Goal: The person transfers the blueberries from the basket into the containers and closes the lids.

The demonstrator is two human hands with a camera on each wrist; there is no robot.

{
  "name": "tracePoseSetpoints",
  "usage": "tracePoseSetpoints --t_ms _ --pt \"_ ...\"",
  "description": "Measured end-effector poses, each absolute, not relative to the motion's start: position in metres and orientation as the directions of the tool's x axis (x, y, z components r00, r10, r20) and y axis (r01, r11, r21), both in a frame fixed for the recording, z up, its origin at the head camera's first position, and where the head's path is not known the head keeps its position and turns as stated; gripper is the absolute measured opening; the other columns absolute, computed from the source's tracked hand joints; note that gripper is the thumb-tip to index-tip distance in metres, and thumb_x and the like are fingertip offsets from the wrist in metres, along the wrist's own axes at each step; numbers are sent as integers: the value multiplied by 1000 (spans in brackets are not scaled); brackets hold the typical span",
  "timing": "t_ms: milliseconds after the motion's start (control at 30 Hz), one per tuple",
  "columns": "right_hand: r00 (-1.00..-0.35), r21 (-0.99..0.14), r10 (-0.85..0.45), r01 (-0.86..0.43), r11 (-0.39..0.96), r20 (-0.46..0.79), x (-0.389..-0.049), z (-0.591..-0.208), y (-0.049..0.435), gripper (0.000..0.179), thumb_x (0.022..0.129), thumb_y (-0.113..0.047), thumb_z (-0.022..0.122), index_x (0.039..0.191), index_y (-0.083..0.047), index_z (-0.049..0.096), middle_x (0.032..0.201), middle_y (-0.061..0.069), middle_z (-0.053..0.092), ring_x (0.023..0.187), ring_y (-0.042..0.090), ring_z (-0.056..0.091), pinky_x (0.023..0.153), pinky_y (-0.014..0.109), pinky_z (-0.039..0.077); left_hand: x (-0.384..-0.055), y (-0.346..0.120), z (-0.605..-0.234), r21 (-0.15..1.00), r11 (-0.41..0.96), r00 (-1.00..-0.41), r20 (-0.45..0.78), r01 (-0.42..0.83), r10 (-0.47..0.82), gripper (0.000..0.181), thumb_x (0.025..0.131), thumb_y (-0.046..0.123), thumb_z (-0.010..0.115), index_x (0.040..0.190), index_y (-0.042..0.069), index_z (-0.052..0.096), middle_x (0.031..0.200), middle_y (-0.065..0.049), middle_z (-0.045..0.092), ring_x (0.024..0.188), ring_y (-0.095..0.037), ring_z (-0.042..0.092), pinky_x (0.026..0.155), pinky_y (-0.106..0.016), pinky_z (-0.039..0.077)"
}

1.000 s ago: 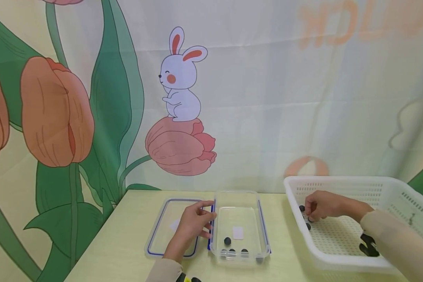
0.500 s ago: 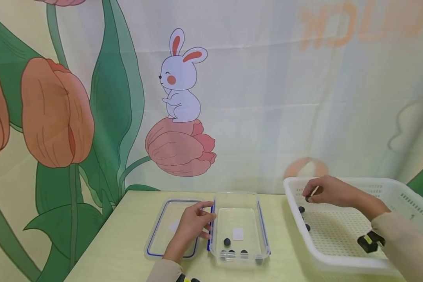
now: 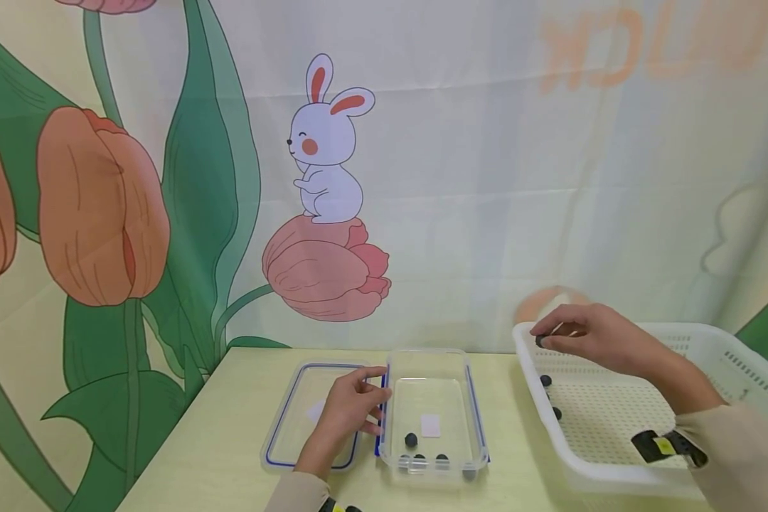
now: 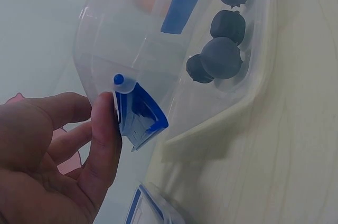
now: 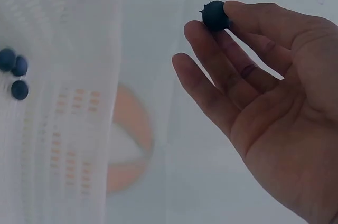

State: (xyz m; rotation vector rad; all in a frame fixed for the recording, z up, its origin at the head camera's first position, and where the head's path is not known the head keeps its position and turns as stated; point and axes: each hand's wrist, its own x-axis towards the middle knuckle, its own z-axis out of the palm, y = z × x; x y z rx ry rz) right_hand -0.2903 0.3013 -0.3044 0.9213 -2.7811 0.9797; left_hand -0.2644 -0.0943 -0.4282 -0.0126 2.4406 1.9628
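Observation:
My right hand (image 3: pixel 604 338) pinches a blueberry (image 5: pixel 215 16) between thumb and fingertips, held above the left wall of the white basket (image 3: pixel 589 469). Left in that basket lie more blueberries (image 5: pixel 19 90); three show in the right wrist view. A clear plastic food container (image 3: pixel 480 419) with blue side latches stands open at the table's middle. Several blueberries (image 4: pixel 224 57) are gathered at its near end, and a pale square patch (image 3: pixel 430 426) shows on its bottom. My left hand (image 3: pixel 348 405) holds the container's left side, with fingers at the blue latch (image 4: pixel 140 115).
The container's clear lid (image 3: pixel 281 427), edged in blue, lies flat on the pale yellow table (image 3: pixel 198 441), left of the container and partly under my left hand. A printed curtain (image 3: pixel 448 178) with tulips and a rabbit hangs behind the table.
My right hand has risen from the basket floor with a blueberry and shifted left toward the basket's left rim. My left hand stays on the container.

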Motion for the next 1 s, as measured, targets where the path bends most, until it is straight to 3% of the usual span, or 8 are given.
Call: tracePoseSetpoints --t_ms 233,433,533,733,1000 --pt "-763 -599 -543 -629 495 351 -273 -304 280 15 100 -6 73 115 -9 75 111 1 72 95 12 72 83 27 62 -264 -94 -428 975 220 -1000 -11 -11 -3 46 98 7 73 144 5 65 94 -10 65 66 -18 65 52 -31 62" --pt "-781 -653 -542 -589 476 310 -260 -308 263 15 103 -10 71 118 -12 73 112 1 74 95 20 75 79 30 63 -264 -93 -427 974 226 -1000 -8 -9 -4 46 98 8 74 144 5 65 94 -10 65 67 -18 65 52 -30 62" --pt "-780 -656 -542 -590 470 313 -253 -310 254 14 103 -12 71 117 -15 74 110 -1 75 94 18 75 75 30 61 -264 -93 -427 975 223 -1000 -12 -13 -6 46 98 7 74 144 5 65 95 -10 64 66 -17 65 52 -30 62" --pt "-722 -676 -588 -639 366 364 -244 -316 236 17 103 -10 70 118 -16 75 114 -1 75 98 15 74 85 29 62 -263 -93 -427 976 219 -1000 -8 -8 0 46 98 7 74 144 5 64 96 -11 65 67 -18 66 52 -31 62" --pt "-716 -722 -625 -606 335 311 -241 -332 212 15 103 -15 72 117 -16 75 114 0 74 100 16 73 89 32 62 -265 -92 -427 974 228 -1000 -13 -15 -11 47 98 8 74 144 6 65 96 -10 65 68 -18 66 52 -30 62"
